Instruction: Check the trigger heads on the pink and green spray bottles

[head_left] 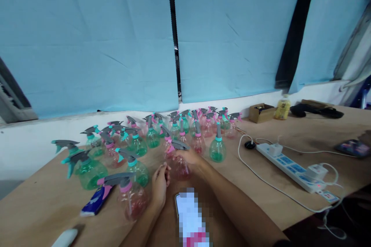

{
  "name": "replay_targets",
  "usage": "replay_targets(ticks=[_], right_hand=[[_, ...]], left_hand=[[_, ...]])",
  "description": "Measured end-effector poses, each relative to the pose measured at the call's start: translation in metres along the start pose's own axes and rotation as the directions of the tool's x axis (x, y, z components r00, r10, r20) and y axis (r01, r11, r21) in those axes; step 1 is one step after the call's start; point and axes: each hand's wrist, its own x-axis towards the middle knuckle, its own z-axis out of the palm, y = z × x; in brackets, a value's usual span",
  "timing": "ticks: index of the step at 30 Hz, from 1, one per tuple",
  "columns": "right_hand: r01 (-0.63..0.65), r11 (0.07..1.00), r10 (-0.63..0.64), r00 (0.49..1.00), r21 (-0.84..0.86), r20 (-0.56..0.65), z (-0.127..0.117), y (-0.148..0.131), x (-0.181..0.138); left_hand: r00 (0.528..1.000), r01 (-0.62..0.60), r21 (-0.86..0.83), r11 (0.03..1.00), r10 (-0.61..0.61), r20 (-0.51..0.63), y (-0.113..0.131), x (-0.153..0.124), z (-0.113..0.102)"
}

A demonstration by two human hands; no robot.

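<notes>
My right hand point(188, 157) is wrapped round the neck of a pink spray bottle point(183, 170) with a grey-and-pink trigger head, which stands upright near the middle of the table. Just left of that bottle, my left hand point(161, 177) is closed with its fingers curled together; what is in them, if anything, is hidden. A pink spray bottle point(133, 200) is beside my left wrist, and a green spray bottle point(139, 171) stands behind it. To the right of my right hand is another green spray bottle point(217, 151).
Several more pink and green spray bottles point(152, 137) crowd the table towards the wall. A phone point(189, 210) lies in front of me, a blue packet point(97, 200) at left. On the right are a power strip point(290, 166) with cables, a cardboard box point(261, 114) and a yellow bottle point(282, 109).
</notes>
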Motion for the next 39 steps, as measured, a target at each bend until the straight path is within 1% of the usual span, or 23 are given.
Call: replay_targets(ticks=[6,9,15,22,28,33,37,39], right_hand=[[0.053,0.998,-0.053,0.999,0.022,-0.01,0.007,-0.006,-0.003],[0.04,0.999,-0.04,0.999,0.016,0.005,0.009,-0.009,-0.004],[0.022,0.998,-0.022,1.0,-0.055,0.001,0.007,-0.009,-0.005],[0.061,0.998,-0.062,0.998,0.031,0.022,0.012,-0.012,-0.005],[0.044,0.999,-0.043,0.999,-0.023,0.019,0.01,-0.009,-0.004],[0.017,0.999,-0.017,1.0,-0.046,-0.006,0.009,-0.005,-0.003],[0.034,0.999,-0.034,0.999,-0.013,-0.02,0.012,-0.005,-0.003],[0.047,0.999,-0.047,0.998,-0.023,-0.03,0.013,-0.006,-0.004]], left_hand=[[1.0,-0.012,0.047,0.999,0.011,0.014,0.002,-0.002,0.0],[1.0,-0.015,0.04,0.999,0.014,0.011,0.003,-0.004,0.001],[1.0,-0.007,0.043,0.999,0.007,0.009,0.004,-0.005,0.002],[1.0,-0.012,0.045,0.999,0.012,0.009,0.005,-0.005,0.002],[1.0,-0.02,0.058,0.998,0.019,0.021,0.004,-0.005,0.001],[1.0,-0.014,0.068,0.998,0.013,0.015,0.003,-0.004,0.001],[1.0,-0.021,0.072,0.997,0.02,0.015,0.006,-0.006,0.003],[1.0,-0.021,0.067,0.998,0.02,0.011,0.008,-0.007,0.004]])
